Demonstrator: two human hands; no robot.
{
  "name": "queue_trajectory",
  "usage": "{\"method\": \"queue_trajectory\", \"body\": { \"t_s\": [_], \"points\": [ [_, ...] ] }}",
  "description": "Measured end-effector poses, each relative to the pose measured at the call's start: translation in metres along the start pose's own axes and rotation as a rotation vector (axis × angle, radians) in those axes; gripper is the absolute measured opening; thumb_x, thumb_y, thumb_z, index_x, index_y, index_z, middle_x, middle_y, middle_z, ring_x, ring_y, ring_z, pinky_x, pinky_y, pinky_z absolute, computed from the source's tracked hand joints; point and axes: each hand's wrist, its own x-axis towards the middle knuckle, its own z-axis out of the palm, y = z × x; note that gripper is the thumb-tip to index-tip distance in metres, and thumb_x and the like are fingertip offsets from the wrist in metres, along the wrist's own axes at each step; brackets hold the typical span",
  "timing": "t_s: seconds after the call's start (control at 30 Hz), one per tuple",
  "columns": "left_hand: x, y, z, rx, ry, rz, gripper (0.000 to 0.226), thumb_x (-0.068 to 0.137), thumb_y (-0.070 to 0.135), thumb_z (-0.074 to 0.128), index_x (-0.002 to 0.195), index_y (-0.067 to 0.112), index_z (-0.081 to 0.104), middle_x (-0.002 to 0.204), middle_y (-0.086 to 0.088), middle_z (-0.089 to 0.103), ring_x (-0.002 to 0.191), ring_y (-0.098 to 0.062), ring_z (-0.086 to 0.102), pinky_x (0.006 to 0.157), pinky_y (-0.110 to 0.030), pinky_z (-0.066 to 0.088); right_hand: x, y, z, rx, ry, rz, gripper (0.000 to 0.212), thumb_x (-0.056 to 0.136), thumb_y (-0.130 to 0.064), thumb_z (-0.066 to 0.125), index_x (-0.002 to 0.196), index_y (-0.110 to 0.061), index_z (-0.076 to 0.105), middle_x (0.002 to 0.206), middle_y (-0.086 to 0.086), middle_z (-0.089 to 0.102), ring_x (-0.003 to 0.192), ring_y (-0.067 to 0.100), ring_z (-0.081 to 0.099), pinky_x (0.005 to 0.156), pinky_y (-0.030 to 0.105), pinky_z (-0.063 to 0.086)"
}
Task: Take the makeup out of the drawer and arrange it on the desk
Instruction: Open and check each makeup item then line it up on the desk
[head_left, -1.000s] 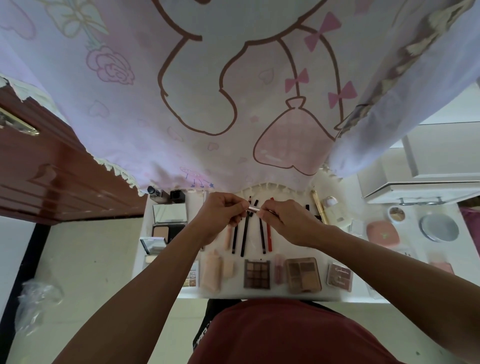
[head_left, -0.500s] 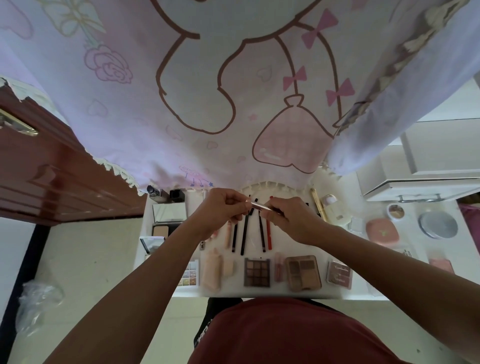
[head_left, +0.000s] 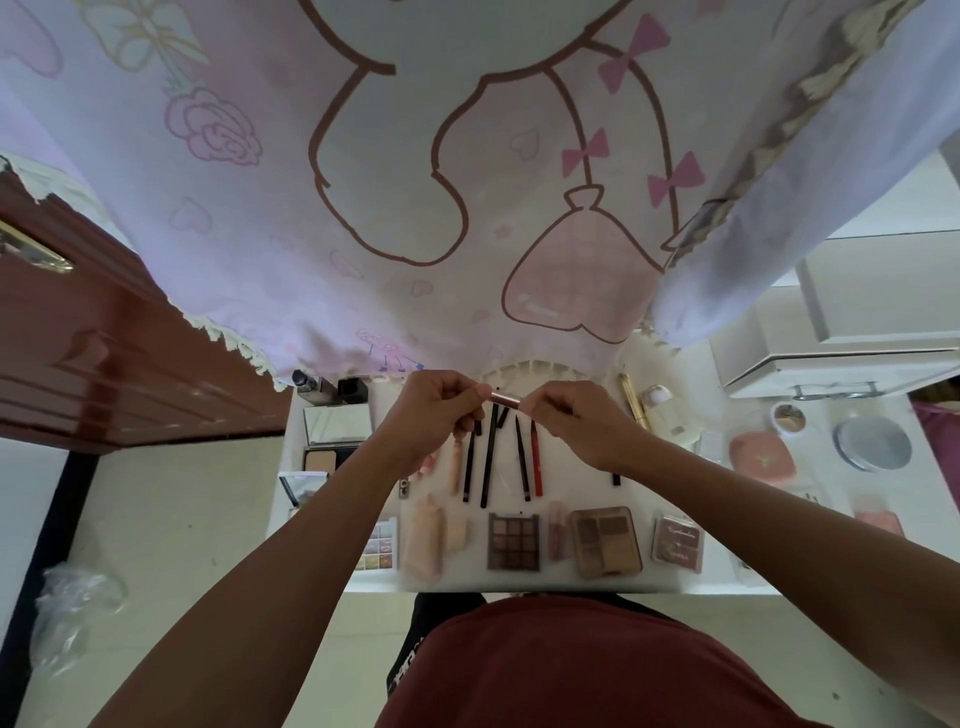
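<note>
Rose-gold tube (head_left: 505, 399) — pinched between left hand (head_left: 434, 415), right hand (head_left: 574, 423)

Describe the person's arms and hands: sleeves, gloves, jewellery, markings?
Bare to the frame edge: left forearm and right forearm, no sleeves in view. On left hand and right hand, no gloves, rings, watch or bands visible. A dark red top shows below.
</note>
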Motion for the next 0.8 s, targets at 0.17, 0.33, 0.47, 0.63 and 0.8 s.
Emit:
{"method": "queue_trajectory", "body": {
  "t_s": [0.17,0.33,0.47,0.63,0.8],
  "points": [
    [-0.004,-0.001,-0.004,0.015,-0.02,-0.007,0.015,0.093,0.014,0.062,0.089,0.001,0.068,0.074,-0.012,0.067,0.056,-0.013,0.053,0.054,-0.023,0.046,-0.003,-0.001,0.0,0.074,-0.058,0.062,0.025,0.1,-0.031,0.053,0.085,-0.014,0.065,0.062,0.0,0.048,0.055,0.011,0.04,0.056,0.027,0.036],
    [-0.007,-0.004,-0.005,0.013,-0.027,-0.006,0.015,0.093,0.014,0.061,0.084,0.004,0.068,0.071,-0.009,0.066,0.054,-0.011,0.053,0.053,-0.022,0.046,-0.004,0.0,0.004,0.159,-0.069,0.082,0.008,0.094,-0.028,0.062,0.093,-0.02,0.061,0.06,-0.006,0.049,0.056,0.012,0.042,0.055,0.027,0.036],
    [-0.01,-0.004,-0.007,-0.003,-0.043,-0.012,0.014,0.093,0.014,0.061,0.086,0.003,0.068,0.073,-0.01,0.065,0.055,-0.011,0.053,0.052,-0.021,0.045,-0.006,-0.006,0.005,0.177,-0.108,0.103,0.036,0.104,-0.03,0.044,0.082,-0.012,0.066,0.06,0.002,0.042,0.051,0.011,0.035,0.052,0.024,0.031],
    [-0.013,-0.004,-0.009,-0.027,-0.034,-0.026,0.015,0.093,0.013,0.062,0.082,0.005,0.068,0.07,-0.009,0.064,0.053,-0.012,0.051,0.051,-0.021,0.045,-0.005,-0.004,0.009,0.151,-0.106,0.072,0.009,0.094,-0.022,0.064,0.091,-0.015,0.058,0.06,-0.005,0.049,0.055,0.012,0.04,0.053,0.026,0.034],
    [-0.015,-0.005,-0.01,-0.041,-0.029,-0.026,0.014,0.092,0.011,0.062,0.08,0.006,0.068,0.068,-0.009,0.064,0.053,-0.014,0.05,0.05,-0.022,0.044,-0.006,-0.009,0.01,0.207,-0.136,0.09,0.023,0.1,-0.029,0.052,0.093,-0.013,0.067,0.064,0.009,0.042,0.057,0.02,0.034,0.053,0.029,0.03]
  ]
}}
